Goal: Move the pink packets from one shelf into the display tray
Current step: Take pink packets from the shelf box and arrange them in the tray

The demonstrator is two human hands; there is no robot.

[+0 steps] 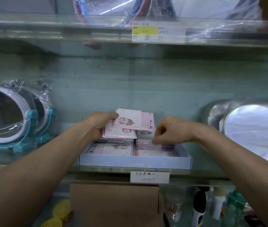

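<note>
Both hands are up at the middle shelf. Our left hand [101, 126] is curled around a small fan of pink packets [130, 121], thumb on top and fingers beneath. Our right hand [168, 130] is bent over with its fingers tucked in, the tips down on the right-hand stack [156, 144], and it looks to be pinching the top packet's edge. The glass shelf [212, 174] runs the width of the view. A bagged mirror on a teal stand [7, 115] sits well off to the left, and a round mirror [254, 128] sits off to the right. Between them, at the shelf's front lip, is the pale blue display tray [135, 162], already well filled: taller piles at the back and a lower front row [113, 149] lying flat. A handwritten label [149, 176] hangs just under it. What matters now is that the held packets hover right over the tray's back-left corner, long sides running left to right, in line with the tray's own long side. So we reckon no turning is needed, just a short drop straight down. The left hand is the one placed to make it, while the right seems set to steady its neighbouring pile.
</note>
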